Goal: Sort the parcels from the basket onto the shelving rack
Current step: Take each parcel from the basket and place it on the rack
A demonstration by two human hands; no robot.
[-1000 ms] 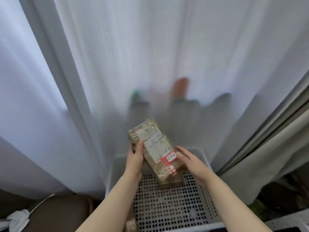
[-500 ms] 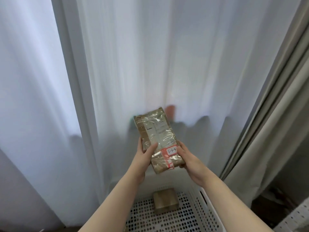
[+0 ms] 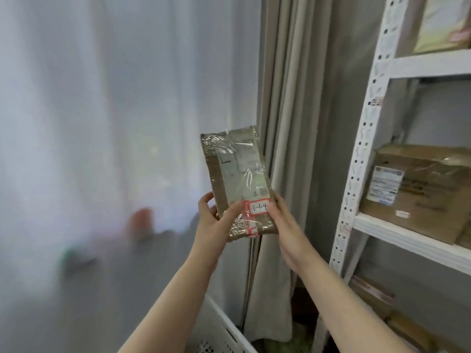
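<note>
I note parcel [image 3: 237, 182] held near-upright: long axis approx vertical, top tilted left, label end down. L hand [image 3: 216, 222] and R hand [image 3: 285, 225] both pinch its bottom end. Top edge free; shelving rack [image 3: 356, 174] near on right, apart.

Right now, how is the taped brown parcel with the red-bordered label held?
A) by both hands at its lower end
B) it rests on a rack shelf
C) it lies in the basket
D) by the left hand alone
A: the left hand and the right hand both grip the lower end of the parcel, held in the air left of the shelving rack.
</note>
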